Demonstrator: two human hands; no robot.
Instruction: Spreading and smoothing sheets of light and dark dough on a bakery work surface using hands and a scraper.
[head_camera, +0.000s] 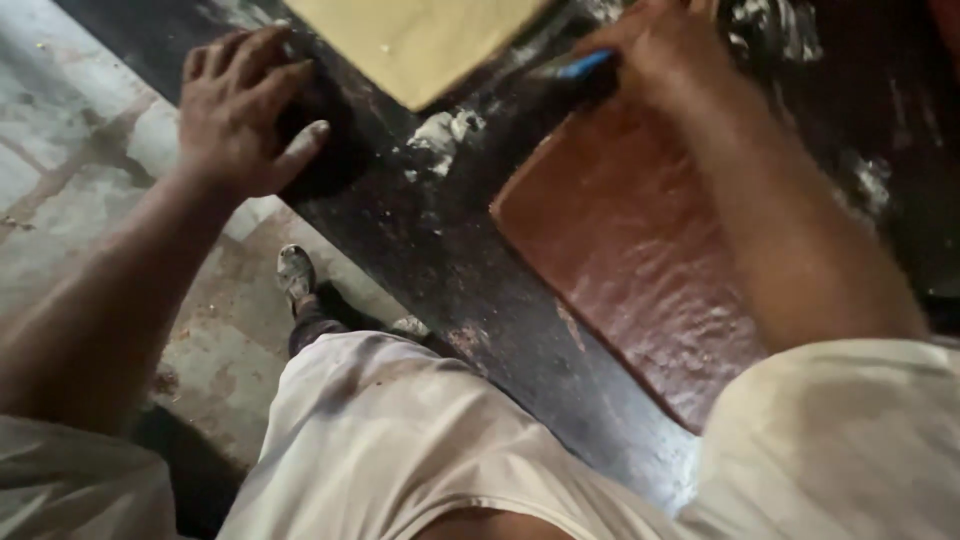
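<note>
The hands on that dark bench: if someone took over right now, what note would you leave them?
Left hand: pressed flat on a dark block at the bench edge, fingers spread, no closed grip.
Right hand: closed on a blue-handled tool, held at the top edge of the brown leather sheet.
The leather lies flat on the dark bench, its surface shiny. A yellow board sits above it, with white clumps between.
Done: leather laid out, tool in hand.
Left: I cannot tell how much of the sheet has been worked.
</note>
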